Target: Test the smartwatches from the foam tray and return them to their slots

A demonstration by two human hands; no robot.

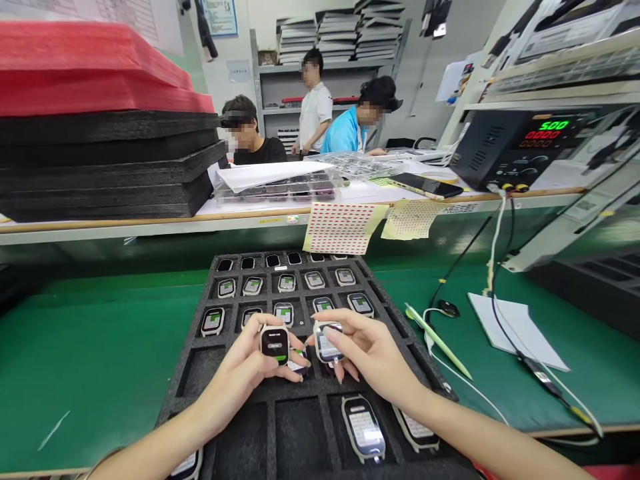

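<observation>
My left hand [263, 357] grips a smartwatch [275, 343] without a strap; its dark screen shows a grey button and a green patch. In my right hand [363, 343] is a second smartwatch [327, 341], its screen lit pale, with my thumb on the glass. Both are held side by side above a black foam tray [250, 427] with square compartments. Several more watches sit in the tray's far rows. Nearer me, a watch with a lit screen [364, 427] lies in a front compartment. My fingers partly hide the watches beneath them.
A green pen [440, 343], a white paper pad [517, 330] and cables lie on the green mat [100, 373] at right. On the shelf stand a power supply [520, 150], a phone [425, 185] and stacked black foam [100, 167]. Three people are in the background.
</observation>
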